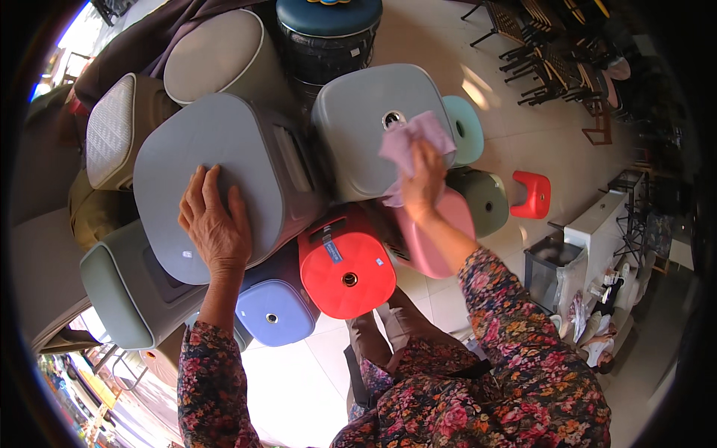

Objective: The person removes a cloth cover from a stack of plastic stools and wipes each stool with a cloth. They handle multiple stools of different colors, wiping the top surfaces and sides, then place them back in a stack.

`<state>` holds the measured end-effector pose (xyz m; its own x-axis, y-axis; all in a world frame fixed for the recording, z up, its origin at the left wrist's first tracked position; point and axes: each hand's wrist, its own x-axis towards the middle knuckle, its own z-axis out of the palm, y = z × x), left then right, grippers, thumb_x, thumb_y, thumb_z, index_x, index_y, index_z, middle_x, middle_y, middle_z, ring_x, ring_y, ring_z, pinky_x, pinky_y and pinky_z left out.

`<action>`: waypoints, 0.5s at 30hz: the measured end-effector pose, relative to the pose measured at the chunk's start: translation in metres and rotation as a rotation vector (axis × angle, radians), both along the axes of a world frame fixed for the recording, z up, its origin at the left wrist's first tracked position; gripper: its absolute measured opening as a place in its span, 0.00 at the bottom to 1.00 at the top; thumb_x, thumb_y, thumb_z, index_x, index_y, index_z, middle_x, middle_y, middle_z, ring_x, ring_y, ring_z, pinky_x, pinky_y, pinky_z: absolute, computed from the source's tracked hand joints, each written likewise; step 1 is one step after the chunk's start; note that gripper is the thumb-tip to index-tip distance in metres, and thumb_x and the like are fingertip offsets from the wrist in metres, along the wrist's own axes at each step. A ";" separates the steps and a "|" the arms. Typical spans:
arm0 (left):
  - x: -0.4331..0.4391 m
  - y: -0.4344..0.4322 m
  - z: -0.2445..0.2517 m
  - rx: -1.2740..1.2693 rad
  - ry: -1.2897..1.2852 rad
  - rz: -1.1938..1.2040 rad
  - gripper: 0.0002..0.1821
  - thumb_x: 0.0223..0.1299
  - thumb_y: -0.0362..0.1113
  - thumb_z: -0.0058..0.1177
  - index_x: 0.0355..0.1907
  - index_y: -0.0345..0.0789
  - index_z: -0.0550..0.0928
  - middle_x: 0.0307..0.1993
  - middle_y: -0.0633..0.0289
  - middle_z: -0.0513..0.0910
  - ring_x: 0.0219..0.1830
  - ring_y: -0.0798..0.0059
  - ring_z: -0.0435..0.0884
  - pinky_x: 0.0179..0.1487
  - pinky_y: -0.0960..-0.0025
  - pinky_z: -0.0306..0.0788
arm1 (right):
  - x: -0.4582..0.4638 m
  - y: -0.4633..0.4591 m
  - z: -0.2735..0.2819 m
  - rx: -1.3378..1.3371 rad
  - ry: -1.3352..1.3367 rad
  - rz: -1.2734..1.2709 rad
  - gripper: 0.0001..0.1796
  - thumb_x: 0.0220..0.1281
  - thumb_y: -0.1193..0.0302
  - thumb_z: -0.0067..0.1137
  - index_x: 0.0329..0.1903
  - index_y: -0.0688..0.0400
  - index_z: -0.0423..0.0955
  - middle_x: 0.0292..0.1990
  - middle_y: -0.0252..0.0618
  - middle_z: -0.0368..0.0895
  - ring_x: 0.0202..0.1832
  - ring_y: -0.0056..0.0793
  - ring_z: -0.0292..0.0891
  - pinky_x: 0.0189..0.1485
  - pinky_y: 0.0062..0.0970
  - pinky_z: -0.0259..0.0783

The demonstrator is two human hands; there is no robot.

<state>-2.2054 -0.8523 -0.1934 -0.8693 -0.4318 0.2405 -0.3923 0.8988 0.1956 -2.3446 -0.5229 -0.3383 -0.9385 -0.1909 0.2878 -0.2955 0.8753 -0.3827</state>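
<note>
My left hand (215, 221) lies with fingers spread on the flat lid of a large grey plastic stool (185, 151), which bears a small white sticker. In my right hand (423, 185) is a crumpled lilac cloth (417, 134), pressed to a second grey stool (358, 101). The cloth lies beside the round metal-rimmed hole in that stool's top. Just below stand a red stool (325, 285) with a strap-like label, and a pink stool (431, 235) partly covered by my right wrist. A blue stool (274, 311) is nearer to me.
Around these are a cream-topped stool (213, 56), a blue-cushioned dark stool (330, 17), an olive stool (486, 204) and a mint stool (468, 129). A small red stool (535, 193) sits on the tiled floor (437, 39). Stacked chairs (546, 61) stand far right; a person (599, 341) is beyond.
</note>
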 end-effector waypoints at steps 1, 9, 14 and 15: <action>0.001 0.000 0.000 0.003 -0.003 0.001 0.24 0.75 0.44 0.52 0.70 0.40 0.76 0.71 0.55 0.73 0.73 0.54 0.68 0.75 0.53 0.57 | 0.013 -0.014 0.005 -0.102 -0.004 0.100 0.36 0.46 0.81 0.68 0.63 0.55 0.77 0.63 0.45 0.75 0.69 0.50 0.68 0.71 0.51 0.64; -0.003 0.001 -0.005 -0.006 0.001 -0.014 0.24 0.77 0.46 0.49 0.70 0.40 0.76 0.72 0.55 0.73 0.73 0.54 0.68 0.76 0.53 0.56 | 0.040 -0.073 0.012 -0.086 -0.093 0.520 0.35 0.54 0.79 0.61 0.68 0.48 0.76 0.67 0.43 0.74 0.75 0.47 0.64 0.79 0.52 0.56; -0.005 0.004 -0.002 0.026 -0.013 0.003 0.24 0.76 0.45 0.50 0.69 0.40 0.76 0.72 0.55 0.73 0.74 0.54 0.68 0.77 0.52 0.56 | -0.035 -0.028 -0.003 -0.087 0.054 0.294 0.27 0.53 0.80 0.60 0.60 0.59 0.80 0.62 0.47 0.78 0.66 0.51 0.71 0.73 0.46 0.65; -0.003 0.002 -0.003 0.028 -0.018 0.006 0.24 0.76 0.45 0.50 0.69 0.40 0.76 0.72 0.55 0.73 0.74 0.54 0.68 0.77 0.52 0.55 | -0.057 -0.017 -0.009 -0.062 0.072 0.222 0.28 0.54 0.80 0.61 0.61 0.60 0.79 0.60 0.49 0.78 0.66 0.52 0.71 0.72 0.46 0.65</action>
